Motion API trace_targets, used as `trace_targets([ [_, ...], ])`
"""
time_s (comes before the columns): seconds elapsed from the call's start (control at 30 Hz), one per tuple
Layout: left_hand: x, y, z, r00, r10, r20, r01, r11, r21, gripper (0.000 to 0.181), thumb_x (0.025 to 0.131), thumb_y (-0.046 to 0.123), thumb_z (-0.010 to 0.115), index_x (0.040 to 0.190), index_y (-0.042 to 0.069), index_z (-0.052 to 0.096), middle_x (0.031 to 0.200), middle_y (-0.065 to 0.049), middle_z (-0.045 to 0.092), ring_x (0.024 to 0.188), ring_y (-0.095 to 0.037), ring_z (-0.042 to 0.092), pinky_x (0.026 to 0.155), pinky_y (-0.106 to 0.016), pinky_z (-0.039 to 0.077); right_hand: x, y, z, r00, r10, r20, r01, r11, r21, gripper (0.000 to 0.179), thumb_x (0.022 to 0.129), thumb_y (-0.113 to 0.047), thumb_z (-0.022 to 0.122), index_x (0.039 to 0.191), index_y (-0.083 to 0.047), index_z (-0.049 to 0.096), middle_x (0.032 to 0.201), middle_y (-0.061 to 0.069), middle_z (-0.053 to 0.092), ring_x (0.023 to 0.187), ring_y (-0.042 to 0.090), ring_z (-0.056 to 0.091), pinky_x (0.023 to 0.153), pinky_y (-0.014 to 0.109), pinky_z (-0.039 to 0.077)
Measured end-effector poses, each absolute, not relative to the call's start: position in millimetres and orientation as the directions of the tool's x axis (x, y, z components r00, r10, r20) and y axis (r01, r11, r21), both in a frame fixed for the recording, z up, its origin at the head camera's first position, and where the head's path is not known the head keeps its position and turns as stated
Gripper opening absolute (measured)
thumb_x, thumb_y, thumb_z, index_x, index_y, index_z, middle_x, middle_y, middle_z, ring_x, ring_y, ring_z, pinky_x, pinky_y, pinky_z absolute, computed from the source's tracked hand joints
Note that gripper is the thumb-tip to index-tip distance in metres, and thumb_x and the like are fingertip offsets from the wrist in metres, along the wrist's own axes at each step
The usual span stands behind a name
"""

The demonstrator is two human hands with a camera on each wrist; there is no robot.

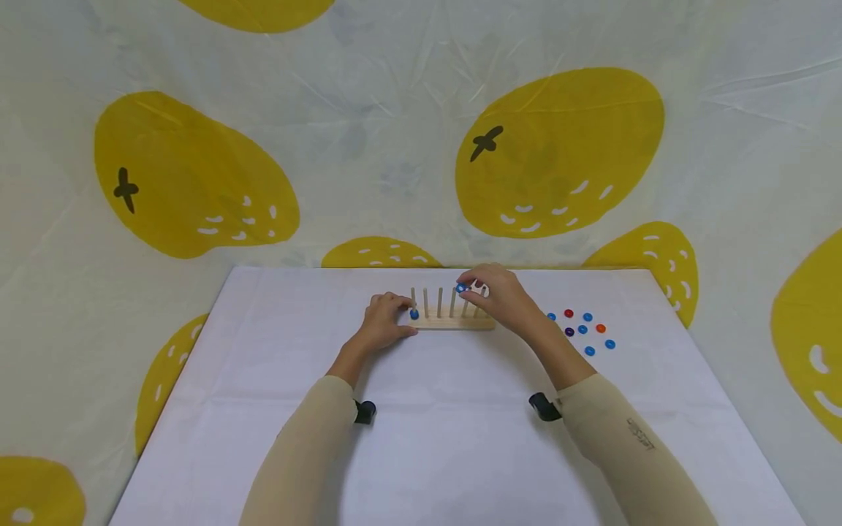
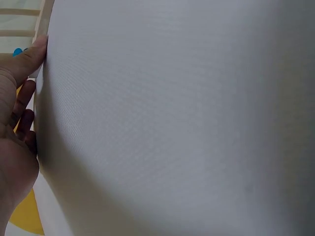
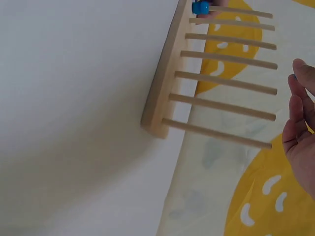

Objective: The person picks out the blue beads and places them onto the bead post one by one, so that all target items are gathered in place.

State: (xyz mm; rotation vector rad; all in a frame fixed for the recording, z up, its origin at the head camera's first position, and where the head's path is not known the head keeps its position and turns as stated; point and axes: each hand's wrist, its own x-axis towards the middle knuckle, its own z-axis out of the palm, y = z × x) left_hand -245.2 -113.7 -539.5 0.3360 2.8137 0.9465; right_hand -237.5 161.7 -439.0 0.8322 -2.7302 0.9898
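Observation:
A wooden peg rack point(image 1: 454, 323) with a row of upright pegs stands toward the back of the table. My left hand point(image 1: 384, 321) grips its left end, thumb at the front edge and fingers round the far side; the left wrist view shows the thumb point(image 2: 34, 56) against the wood. Blue beads point(image 3: 200, 8) sit at the bottom of the leftmost peg. Above the pegs, right of the middle, my right hand point(image 1: 500, 296) pinches a blue ring-shaped bead point(image 1: 462, 288) between thumb and fingers. In the right wrist view the fingers almost hide that bead, and the other pegs are bare.
Several loose beads lie on the white table point(image 1: 447, 453) right of the rack, among them a red bead point(image 1: 569, 313), an orange bead point(image 1: 601, 329), a dark purple bead point(image 1: 569, 332) and blue beads point(image 1: 610, 344). A fruit-patterned cloth point(image 1: 395, 146) hangs behind the table.

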Motion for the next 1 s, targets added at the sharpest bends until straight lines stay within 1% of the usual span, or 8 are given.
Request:
trace_targets([
  [0.1, -245.9, -114.0, -540.2, -0.963, 0.257, -0.081, 0.155, 0.775, 0.612, 0.056, 0.084, 0.032, 0.087, 0.135, 0.019, 0.065, 0.133, -0.004, 0.06, 0.137, -0.028, 0.04, 0.117, -0.049, 0.032, -242.6, 152.2, -434.9, -0.84, -0.47, 0.271, -0.535, 0.63, -0.563, 0.023, 0.094, -0.016, 0.077, 0.115, -0.009, 0.074, 0.109, 0.005, 0.075, 0.101, 0.025, 0.064, 0.09, 0.047, 0.056],
  [0.3, -246.0, -114.2, -539.8, -0.963, 0.257, -0.081, 0.155, 0.776, 0.612, 0.056, 0.085, 0.034, 0.087, 0.135, 0.019, 0.065, 0.134, -0.004, 0.06, 0.136, -0.029, 0.04, 0.117, -0.05, 0.033, -250.6, 134.0, -432.6, -0.838, -0.482, 0.257, -0.535, 0.634, -0.558, 0.023, 0.094, -0.017, 0.077, 0.116, -0.01, 0.074, 0.111, 0.005, 0.075, 0.103, 0.025, 0.063, 0.094, 0.043, 0.056],
  [0.6, -246.1, -115.2, -539.8, -0.962, 0.262, -0.074, 0.167, 0.782, 0.6, 0.056, 0.084, 0.035, 0.087, 0.134, 0.019, 0.066, 0.134, -0.005, 0.061, 0.135, -0.029, 0.041, 0.116, -0.051, 0.034, -260.0, 107.7, -435.1, -0.826, -0.517, 0.224, -0.542, 0.621, -0.567, 0.021, 0.094, -0.017, 0.077, 0.113, -0.009, 0.075, 0.106, 0.005, 0.076, 0.1, 0.025, 0.066, 0.094, 0.042, 0.055],
  [0.73, -245.6, -114.8, -538.4, -0.963, 0.258, -0.075, 0.16, 0.775, 0.612, 0.056, 0.084, 0.034, 0.087, 0.133, 0.018, 0.066, 0.133, -0.005, 0.061, 0.134, -0.03, 0.041, 0.116, -0.051, 0.034, -262.2, 99.6, -433.2, -0.811, -0.543, 0.219, -0.56, 0.613, -0.558, 0.021, 0.096, -0.017, 0.075, 0.114, -0.007, 0.075, 0.107, 0.006, 0.076, 0.1, 0.026, 0.067, 0.093, 0.042, 0.055],
  [0.83, -245.9, -114.6, -537.9, -0.963, 0.255, -0.081, 0.154, 0.776, 0.612, 0.055, 0.084, 0.034, 0.087, 0.133, 0.018, 0.066, 0.134, -0.005, 0.06, 0.134, -0.029, 0.041, 0.116, -0.051, 0.034, -262.8, 94.7, -432.1, -0.809, -0.553, 0.201, -0.559, 0.618, -0.553, 0.021, 0.097, -0.018, 0.074, 0.115, -0.008, 0.075, 0.107, 0.005, 0.076, 0.1, 0.023, 0.067, 0.093, 0.04, 0.055],
  [1.0, -246.9, -115.0, -537.6, -0.963, 0.253, -0.088, 0.15, 0.782, 0.605, 0.055, 0.084, 0.035, 0.087, 0.133, 0.018, 0.066, 0.133, -0.005, 0.06, 0.135, -0.029, 0.041, 0.116, -0.051, 0.034, -265.0, 87.7, -432.7, -0.796, -0.576, 0.189, -0.573, 0.615, -0.541, 0.022, 0.096, -0.018, 0.075, 0.116, -0.008, 0.075, 0.106, 0.005, 0.076, 0.1, 0.023, 0.067, 0.092, 0.039, 0.055],
])
